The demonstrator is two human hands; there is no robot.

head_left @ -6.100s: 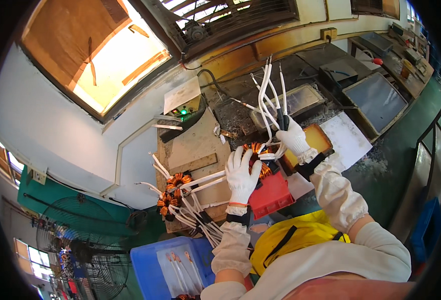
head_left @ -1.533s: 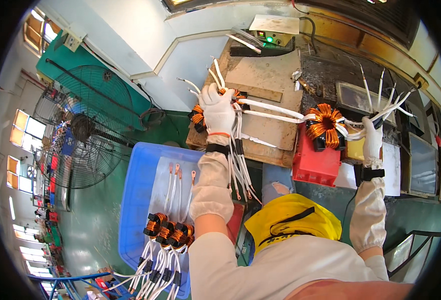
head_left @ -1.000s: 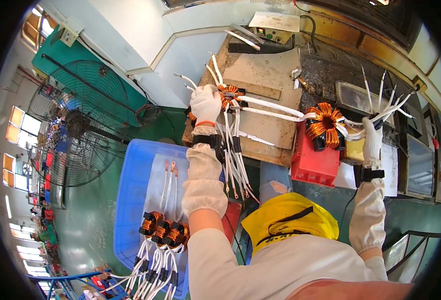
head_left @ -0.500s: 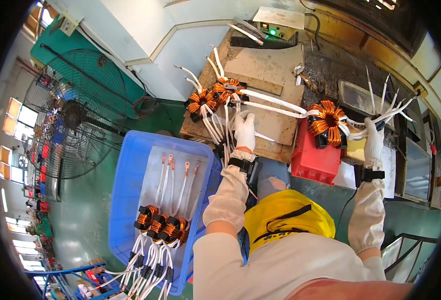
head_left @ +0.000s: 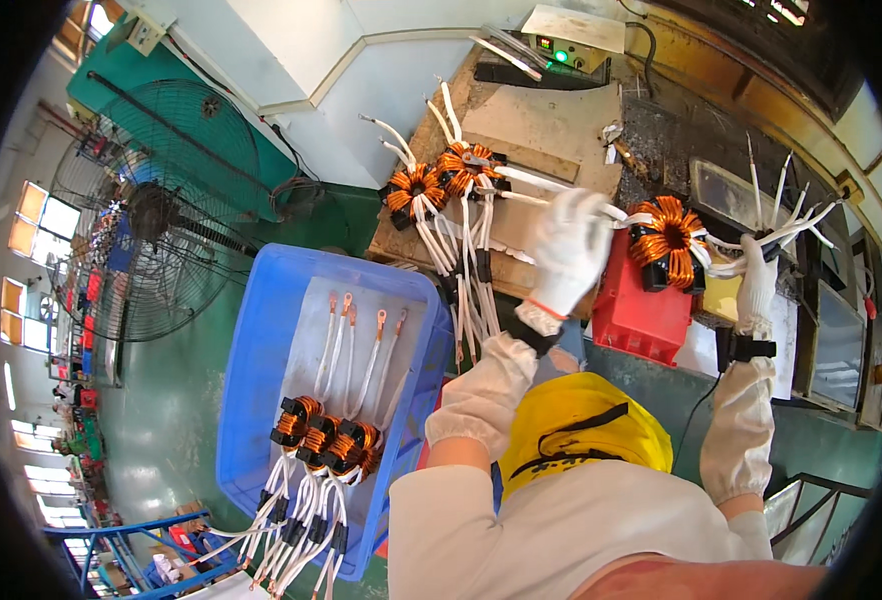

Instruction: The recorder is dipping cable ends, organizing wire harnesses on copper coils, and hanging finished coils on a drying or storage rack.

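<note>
A coil of orange copper wire on a black ring (head_left: 673, 238) rests on a red plastic box (head_left: 641, 318). Its white sleeved leads (head_left: 783, 228) rise on the right, where my gloved right hand (head_left: 757, 285) grips them near their base. My gloved left hand (head_left: 569, 255), slightly smeared by motion, is over the white leads on the coil's left side. Its fingers look bent, but whether they pinch a lead is unclear. Two similar coils, one nearer (head_left: 416, 193) and one farther (head_left: 469, 168), sit at the bench's left edge, their white leads hanging down with black sleeves.
A blue plastic bin (head_left: 236, 400) on the left holds several coils (head_left: 323, 435) with copper-lugged leads. Behind it stands a large fan (head_left: 156, 210). A control box with a green light (head_left: 561, 56) sits at the back of the wooden bench (head_left: 531, 125).
My left hand has moved right, from beside the left coils' hanging leads to the leads by the coil on the red box. My right hand keeps its hold. The view has shifted slightly.
</note>
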